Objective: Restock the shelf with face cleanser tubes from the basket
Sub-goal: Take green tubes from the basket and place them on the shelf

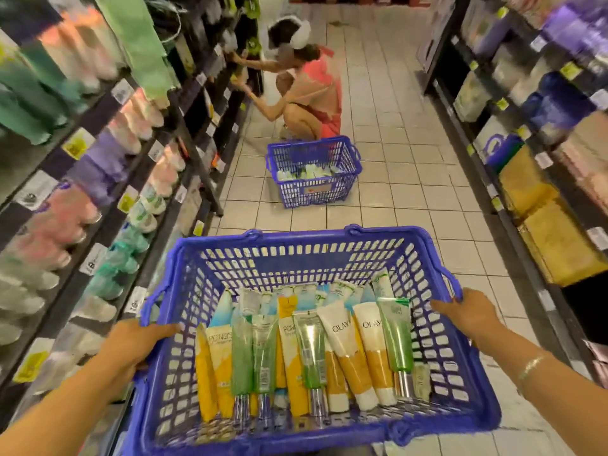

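I hold a blue plastic basket point(296, 255) in front of me by its two sides. My left hand point(131, 343) grips the left rim, fingers curled over the edge. My right hand point(467, 312) grips the right rim near the handle. Several face cleanser tubes point(306, 350) lie side by side in the basket, white-and-yellow ones and green ones with silver caps. The shelf point(108, 199) on my left carries rows of standing tubes in green, pink, purple and white, blurred.
A person point(306, 90) crouches ahead at the left shelf, reaching into it. A second blue basket point(312, 189) with tubes sits on the tiled floor behind that person. Boxed goods fill the right shelf point(543, 159). The tiled aisle point(411, 179) runs between the two shelves.
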